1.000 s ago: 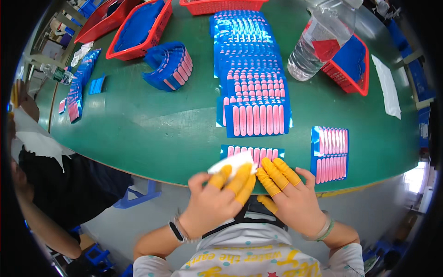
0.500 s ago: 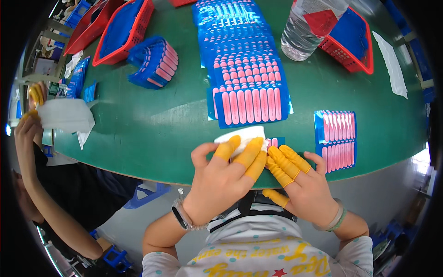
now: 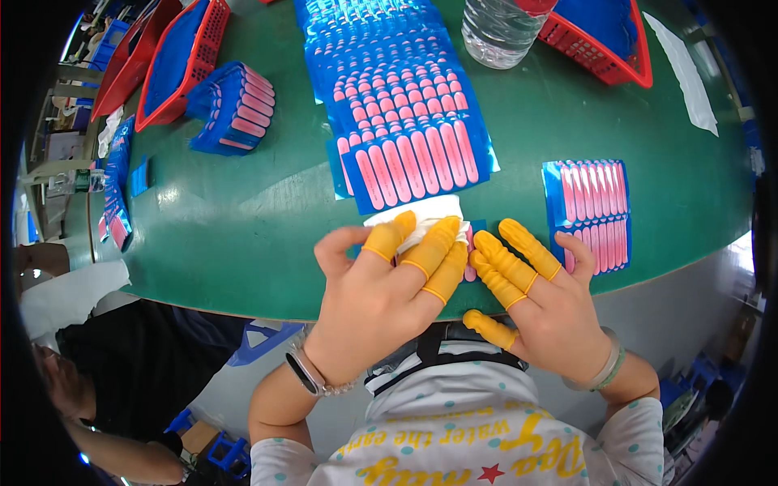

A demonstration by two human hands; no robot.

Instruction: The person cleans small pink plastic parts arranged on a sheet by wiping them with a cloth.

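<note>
While both hands sit at the lower middle of the frame, the piece between them is a blue sheet with pink strips (image 3: 470, 235), flat on the green table (image 3: 267, 219) and mostly hidden under fingers and cloth. Left hand (image 3: 377, 292): three yellow-sleeved fingers bunched on a folded white cloth (image 3: 417, 209), tips over the sheet; little finger bare, sticking out leftward. Thumb hidden, so can't tell if anything's pinched. Right hand (image 3: 555, 312): index and middle close together by the sheet's right end, ring finger angled off, thumb splayed low, bare little finger out to the right. No pinch seen there; can't tell how hard the tips bear down.

Handling, my read: sheet is light, thin, bendy, glossy, so likely to slide or curl. Probably creases if forced. Grab it by the blue margin, off the pink strips. Cloth looks soft and limp.

Containers: slotted red basket (image 3: 209, 44), upper left, filled with blue material (image 3: 173, 57). Red bin (image 3: 130, 77) further left, contents unclear. Second red basket (image 3: 596, 61), upper right, also holds blue stuff. Clear bottle (image 3: 496, 36), top edge right of centre, seems to have clear liquid in it; likely the heaviest item around.
</note>
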